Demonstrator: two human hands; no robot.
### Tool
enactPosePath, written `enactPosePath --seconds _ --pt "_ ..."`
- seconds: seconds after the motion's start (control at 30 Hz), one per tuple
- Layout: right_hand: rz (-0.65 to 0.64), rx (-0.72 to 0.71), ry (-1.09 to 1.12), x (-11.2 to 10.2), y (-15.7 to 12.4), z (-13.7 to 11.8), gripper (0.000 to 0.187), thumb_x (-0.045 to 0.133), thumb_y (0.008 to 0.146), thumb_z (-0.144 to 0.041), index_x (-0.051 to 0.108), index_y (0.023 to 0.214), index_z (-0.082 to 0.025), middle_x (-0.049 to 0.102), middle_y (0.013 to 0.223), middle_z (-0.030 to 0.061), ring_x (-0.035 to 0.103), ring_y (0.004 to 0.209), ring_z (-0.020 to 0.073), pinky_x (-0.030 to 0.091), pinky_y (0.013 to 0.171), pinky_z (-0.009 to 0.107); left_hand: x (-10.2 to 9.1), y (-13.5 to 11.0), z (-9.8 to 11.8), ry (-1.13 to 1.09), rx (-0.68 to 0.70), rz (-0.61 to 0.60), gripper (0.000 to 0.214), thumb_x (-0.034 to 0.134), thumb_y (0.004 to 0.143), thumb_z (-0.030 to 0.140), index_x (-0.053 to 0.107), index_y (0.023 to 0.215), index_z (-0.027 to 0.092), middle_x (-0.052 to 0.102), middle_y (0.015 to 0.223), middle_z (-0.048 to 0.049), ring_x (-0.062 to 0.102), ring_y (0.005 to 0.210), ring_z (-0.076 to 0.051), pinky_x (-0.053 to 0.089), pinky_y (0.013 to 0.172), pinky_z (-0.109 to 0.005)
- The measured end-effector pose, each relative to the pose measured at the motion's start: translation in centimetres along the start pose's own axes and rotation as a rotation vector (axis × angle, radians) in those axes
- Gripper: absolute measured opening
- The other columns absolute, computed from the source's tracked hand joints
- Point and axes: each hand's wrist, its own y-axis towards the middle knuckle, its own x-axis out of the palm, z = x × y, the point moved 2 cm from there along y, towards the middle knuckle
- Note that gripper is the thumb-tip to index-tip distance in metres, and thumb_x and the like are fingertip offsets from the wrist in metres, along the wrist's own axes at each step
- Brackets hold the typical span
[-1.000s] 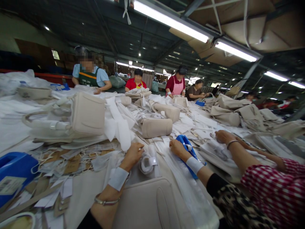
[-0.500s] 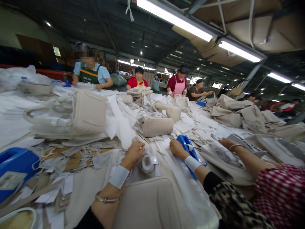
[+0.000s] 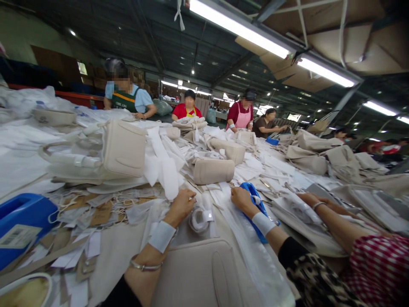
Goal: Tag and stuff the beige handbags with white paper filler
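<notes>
The tape roll (image 3: 198, 218) lies between the hands, just right of the left hand (image 3: 181, 207), whose fingers (image 3: 190, 200) clench its strip (image 3: 206, 201), while the right hand (image 3: 242, 200) grips a blue tool (image 3: 256, 198).

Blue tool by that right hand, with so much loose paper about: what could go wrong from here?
1. The right hand lies against the blue tool, and a co-worker's hand is at work close beside it, so the two might bump.
2. The white roll by the left hand sits among loose paper strips; it could snag on them or get buried.
</notes>
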Motion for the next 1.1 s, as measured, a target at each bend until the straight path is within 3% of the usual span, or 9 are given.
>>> enactPosePath --seconds 0.27,0.4,0.47,0.63,0.77,0.83,0.93,1.03,1.1 --pt "0.015 -0.014 0.114 -2.3 -2.4 1.1 0.019 0.059 0.093 -0.031 0.064 0.098 -0.014 0.066 0.102 0.0059 0.063 0.095 0.0196 0.051 0.086 0.041 -0.2 -0.3 0.3 -0.059 -0.029 0.086 0.023 0.059 0.076 0.011 0.072 0.095 0.013 0.071 0.102 -0.0107 0.063 0.101 -0.025 0.047 0.098 -0.04" --pt "0.06 -0.157 0.287 -4.8 -4.0 0.6 0.011 0.054 0.082 -0.011 0.064 0.079 -0.014 0.066 0.086 0.0063 0.061 0.088 0.0194 0.044 0.079 0.03 -1.5 -0.7 2.2 -0.094 -0.001 0.213 0.033 0.056 0.079 0.01 0.067 0.11 0.016 0.062 0.122 -0.0115 0.054 0.118 -0.024 0.043 0.104 -0.04" --pt "0.074 -0.269 0.403 -6.3 -5.0 -0.5 0.014 0.051 0.077 -0.008 0.063 0.077 -0.016 0.065 0.081 0.0045 0.06 0.081 0.0175 0.041 0.074 0.026 -2.2 -1.1 3.7 -0.14 0.095 0.241 0.044 0.059 0.079 0.012 0.062 0.122 0.019 0.056 0.133 -0.0093 0.046 0.125 -0.026 0.039 0.108 -0.042" --pt "-0.001 -0.573 0.694 -9.0 -7.8 -4.3 0.016 0.046 0.071 -0.013 0.06 0.077 -0.018 0.062 0.073 -0.0017 0.056 0.07 0.0137 0.04 0.064 0.022 -2.8 -2.1 6.1 -0.423 0.315 0.015 0.076 0.065 0.073 0.011 0.04 0.144 0.024 0.05 0.14 -0.0075 0.043 0.124 -0.026 0.032 0.111 -0.043" --pt "-0.145 -0.759 1.038 -9.8 -9.9 -5.1 0.016 0.047 0.074 -0.019 0.061 0.08 -0.017 0.066 0.085 0.0015 0.06 0.083 0.0165 0.045 0.075 0.026 -2.5 -2.1 6.0 -0.659 0.286 -0.17 0.044 0.067 0.077 0.024 0.062 0.121 0.02 0.063 0.114 -0.007 0.052 0.112 -0.024 0.037 0.103 -0.036" --pt "-0.272 -0.74 1.31 -9.7 -10.9 -4.3 0.014 0.05 0.074 -0.022 0.06 0.082 -0.016 0.067 0.086 0.0042 0.062 0.082 0.0187 0.047 0.077 0.03 -2.4 -2.1 5.8 -0.757 0.25 -0.227 0.03 0.07 0.077 0.031 0.068 0.103 0.017 0.065 0.098 -0.0054 0.056 0.099 -0.022 0.041 0.094 -0.033" --pt "-0.398 -0.59 1.609 -9.1 -12.9 -1.8 0.013 0.055 0.072 -0.027 0.054 0.08 -0.018 0.068 0.093 0.0077 0.066 0.073 0.0205 0.051 0.07 0.034 -2.5 -2.0 5.6 -0.847 0.205 -0.233 0.027 0.076 0.071 0.034 0.069 0.091 0.015 0.062 0.086 -0.0033 0.054 0.087 -0.019 0.042 0.083 -0.029" --pt "-0.361 -0.404 1.714 -7.9 -15.5 2.4 0.015 0.056 0.071 -0.031 0.052 0.079 -0.02 0.068 0.097 0.0104 0.066 0.064 0.0191 0.049 0.053 0.029 -2.7 -2.0 5.4 -0.88 0.187 -0.214 0.029 0.076 0.071 0.035 0.069 0.091 0.015 0.061 0.088 -0.0035 0.053 0.086 -0.018 0.041 0.079 -0.027" --pt "-0.328 -0.248 1.707 -6.6 -17.7 5.8 0.018 0.057 0.07 -0.037 0.054 0.08 -0.023 0.068 0.083 0.0093 0.062 0.056 0.0173 0.043 0.043 0.026 -2.8 -2.1 5.4 -0.901 0.175 -0.228 0.03 0.076 0.072 0.036 0.069 0.094 0.015 0.062 0.09 -0.0042 0.054 0.086 -0.018 0.041 0.079 -0.027"
